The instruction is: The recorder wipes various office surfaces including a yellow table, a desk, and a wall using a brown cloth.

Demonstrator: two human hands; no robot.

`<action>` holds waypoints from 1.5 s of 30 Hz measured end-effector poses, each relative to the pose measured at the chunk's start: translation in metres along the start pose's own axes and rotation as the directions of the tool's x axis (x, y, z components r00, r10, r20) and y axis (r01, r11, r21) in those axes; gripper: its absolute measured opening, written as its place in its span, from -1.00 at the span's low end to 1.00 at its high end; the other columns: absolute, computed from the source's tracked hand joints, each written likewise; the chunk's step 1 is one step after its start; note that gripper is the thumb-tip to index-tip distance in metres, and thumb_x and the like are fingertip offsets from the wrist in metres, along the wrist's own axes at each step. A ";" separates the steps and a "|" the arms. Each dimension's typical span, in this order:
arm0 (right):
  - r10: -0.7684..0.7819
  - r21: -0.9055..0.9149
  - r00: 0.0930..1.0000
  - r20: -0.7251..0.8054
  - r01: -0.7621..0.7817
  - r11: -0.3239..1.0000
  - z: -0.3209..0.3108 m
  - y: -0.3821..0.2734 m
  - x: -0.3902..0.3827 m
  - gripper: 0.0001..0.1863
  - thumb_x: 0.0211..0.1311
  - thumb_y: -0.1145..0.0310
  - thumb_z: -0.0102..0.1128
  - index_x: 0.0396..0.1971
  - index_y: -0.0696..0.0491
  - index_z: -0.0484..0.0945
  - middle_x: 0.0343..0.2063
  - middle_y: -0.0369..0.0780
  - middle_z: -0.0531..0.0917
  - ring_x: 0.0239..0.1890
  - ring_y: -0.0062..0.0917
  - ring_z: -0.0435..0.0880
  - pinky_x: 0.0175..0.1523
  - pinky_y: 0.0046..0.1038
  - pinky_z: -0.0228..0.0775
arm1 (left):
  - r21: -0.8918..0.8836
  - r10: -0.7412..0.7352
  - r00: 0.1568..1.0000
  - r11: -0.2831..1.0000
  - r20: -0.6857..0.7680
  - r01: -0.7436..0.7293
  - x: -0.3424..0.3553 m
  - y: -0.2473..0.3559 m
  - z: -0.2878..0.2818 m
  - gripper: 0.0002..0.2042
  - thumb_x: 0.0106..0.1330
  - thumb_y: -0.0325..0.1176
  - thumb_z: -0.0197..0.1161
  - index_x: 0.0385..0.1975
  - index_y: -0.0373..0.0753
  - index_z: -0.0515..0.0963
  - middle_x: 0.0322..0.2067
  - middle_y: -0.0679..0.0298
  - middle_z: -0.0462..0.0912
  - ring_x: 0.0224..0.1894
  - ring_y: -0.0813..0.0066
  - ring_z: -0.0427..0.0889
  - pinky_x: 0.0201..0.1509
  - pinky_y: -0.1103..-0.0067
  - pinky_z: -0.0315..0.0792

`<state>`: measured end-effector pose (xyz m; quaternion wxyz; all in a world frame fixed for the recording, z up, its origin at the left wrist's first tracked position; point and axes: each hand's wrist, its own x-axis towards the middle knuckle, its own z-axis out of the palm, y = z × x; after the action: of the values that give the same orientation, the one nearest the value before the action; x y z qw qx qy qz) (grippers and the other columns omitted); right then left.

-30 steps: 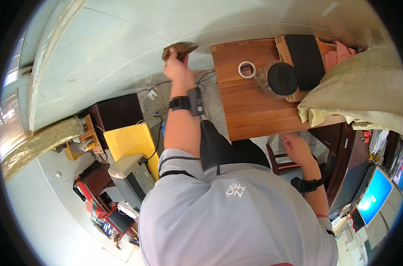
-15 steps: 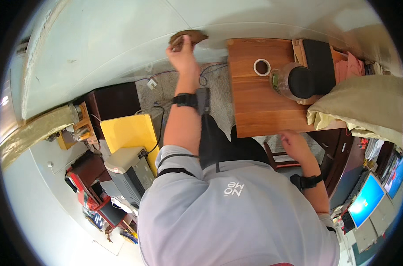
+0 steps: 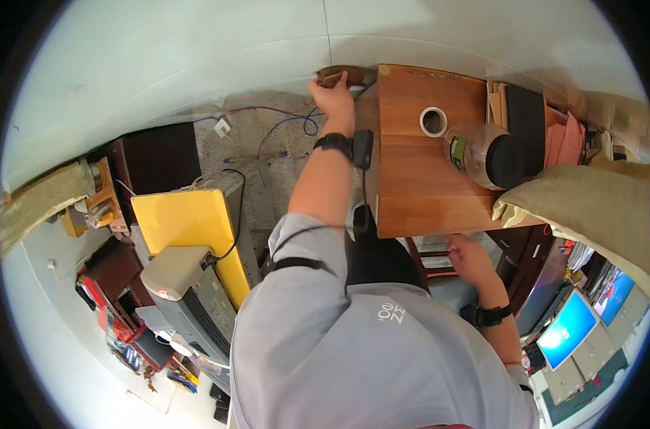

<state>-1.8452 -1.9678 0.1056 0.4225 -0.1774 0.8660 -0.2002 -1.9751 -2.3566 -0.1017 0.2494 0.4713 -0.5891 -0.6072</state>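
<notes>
Seen from the head camera, looking steeply down: a pale wall (image 3: pixel 196 64) fills the upper part of the picture, with a speckled grey floor (image 3: pixel 260 143) below it where loose cables (image 3: pixel 282 118) are strewn. A wooden table (image 3: pixel 411 171) stands against the wall. On it a roll of tape (image 3: pixel 433 121) lies flat, just beside a clear jar with a black lid (image 3: pixel 491 156); a black folder (image 3: pixel 526 121) and a beige cloth sack (image 3: pixel 589 207) are piled at its right side.

The left hand (image 3: pixel 333 96) is stretched out to the wall, its fingers closed around a brown cloth (image 3: pixel 339 75), which is pressed to the wall just beside the table's far left corner. The right hand (image 3: pixel 468 254) is held loosely curled at the table's near edge; whether it touches the edge cannot be told.

To the left, a yellow box (image 3: pixel 196 229) and a grey printer (image 3: pixel 189 293) are crowded together. Computer monitors (image 3: pixel 568 332) glow at the lower right.
</notes>
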 end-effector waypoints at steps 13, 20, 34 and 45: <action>0.043 0.002 0.999 -0.007 -0.043 0.999 0.003 0.002 -0.009 -0.67 0.17 0.52 0.11 -0.05 0.05 0.63 -0.29 -0.09 0.70 -0.22 -0.17 0.70 -0.10 -0.25 0.55 | -0.448 0.065 0.983 0.894 0.169 0.018 -0.043 0.102 -0.026 -0.46 0.20 -0.33 0.54 0.06 -0.31 0.35 -0.13 0.19 0.61 -0.01 0.44 0.58 0.04 0.53 0.50; 0.074 0.029 0.997 0.018 -0.075 0.997 0.009 0.012 -0.010 -0.68 0.18 0.51 0.12 -0.06 0.05 0.64 -0.29 -0.10 0.70 -0.23 -0.16 0.70 -0.11 -0.25 0.55 | -0.268 0.160 0.987 0.950 -0.018 -0.159 -0.041 0.074 0.011 -0.52 0.17 -0.54 0.50 -0.03 -0.32 0.32 -0.07 0.15 0.57 0.00 0.41 0.57 0.10 0.49 0.48; 0.098 0.023 0.995 0.007 -0.098 0.995 0.016 0.024 -0.034 -0.65 0.17 0.57 0.08 -0.03 0.10 0.62 -0.30 -0.11 0.70 -0.31 -0.28 0.71 -0.20 -0.37 0.54 | 0.061 -0.607 0.795 0.793 -0.015 0.607 0.000 -0.016 0.014 -0.35 0.13 -0.19 0.55 0.11 -0.40 0.38 -0.02 -0.07 0.61 -0.04 0.07 0.64 -0.01 0.29 0.54; -0.031 -0.023 0.999 -0.032 0.031 0.999 0.020 0.009 -0.023 -0.71 0.18 0.44 0.13 -0.09 0.08 0.64 -0.28 -0.01 0.68 -0.24 -0.06 0.67 -0.13 -0.13 0.52 | 0.162 -0.202 0.916 0.975 0.346 0.154 -0.031 -0.015 -0.117 -0.43 0.16 -0.47 0.45 0.20 -0.26 0.42 0.00 0.16 0.60 0.03 0.33 0.58 0.11 0.44 0.49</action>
<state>-1.8174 -1.9536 0.1051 0.4033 -0.1924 0.8721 -0.1996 -1.8567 -2.3836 -0.0911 0.0493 0.4191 -0.6180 -0.6634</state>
